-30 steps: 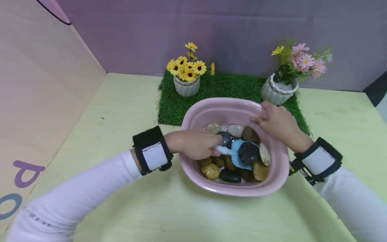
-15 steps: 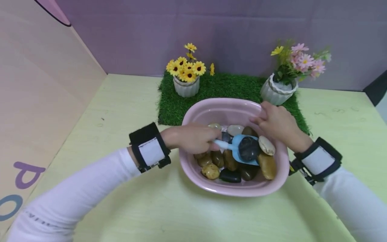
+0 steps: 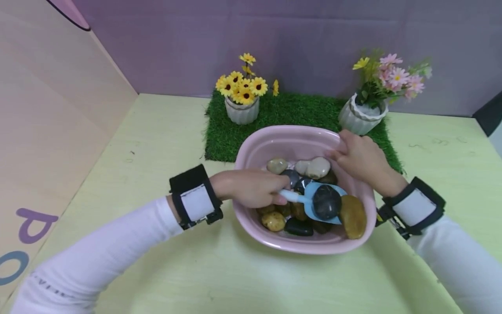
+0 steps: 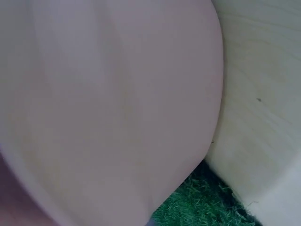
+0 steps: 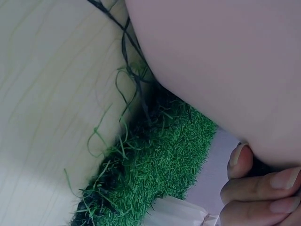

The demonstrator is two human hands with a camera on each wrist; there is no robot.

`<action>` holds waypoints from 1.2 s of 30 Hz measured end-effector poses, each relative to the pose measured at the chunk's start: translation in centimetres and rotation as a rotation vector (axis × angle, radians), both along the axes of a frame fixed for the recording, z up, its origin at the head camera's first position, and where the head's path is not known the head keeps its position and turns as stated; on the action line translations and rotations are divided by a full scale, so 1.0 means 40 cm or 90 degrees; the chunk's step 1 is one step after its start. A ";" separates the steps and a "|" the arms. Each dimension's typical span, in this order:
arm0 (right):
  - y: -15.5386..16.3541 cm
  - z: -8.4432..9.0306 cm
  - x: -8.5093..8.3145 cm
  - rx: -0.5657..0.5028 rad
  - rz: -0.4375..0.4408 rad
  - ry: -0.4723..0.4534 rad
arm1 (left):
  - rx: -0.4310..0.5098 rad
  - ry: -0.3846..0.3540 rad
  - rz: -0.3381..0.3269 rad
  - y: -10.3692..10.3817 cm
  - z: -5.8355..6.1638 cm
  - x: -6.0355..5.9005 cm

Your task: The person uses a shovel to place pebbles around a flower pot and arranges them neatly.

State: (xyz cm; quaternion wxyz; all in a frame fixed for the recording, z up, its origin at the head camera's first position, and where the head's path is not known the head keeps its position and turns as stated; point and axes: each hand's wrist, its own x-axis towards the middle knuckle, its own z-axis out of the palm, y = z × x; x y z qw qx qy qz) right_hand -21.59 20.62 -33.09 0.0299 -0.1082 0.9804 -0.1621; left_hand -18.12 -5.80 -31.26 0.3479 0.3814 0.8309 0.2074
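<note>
In the head view my left hand grips the pale handle of a light-blue scoop inside a pink basin. On the scoop lies a round black stone, and a brown stone leans against its front edge by the basin's right wall. My right hand holds the basin's far right rim, its fingers curled beneath the rim in the right wrist view. Several smooth stones cover the basin floor, among them a pale stone at the back. The basin's outer wall fills most of the left wrist view.
Behind the basin, a green artificial grass mat lies on the pale wooden table. It bears a pot of yellow flowers and a pot of pink flowers. A purple backdrop rises behind.
The scoop has shifted slightly right with the black stone on it. The brown stone has been pushed up and right. A pale stone has moved from the right side to the back.
</note>
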 end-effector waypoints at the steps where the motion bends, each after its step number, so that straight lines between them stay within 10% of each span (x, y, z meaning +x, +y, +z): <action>1: 0.000 0.000 0.000 0.000 0.001 0.001 | 0.001 0.005 -0.001 0.000 -0.002 -0.001; 36: 0.002 -0.003 -0.002 0.001 0.008 0.000 | 0.011 -0.040 0.003 0.012 -0.017 0.000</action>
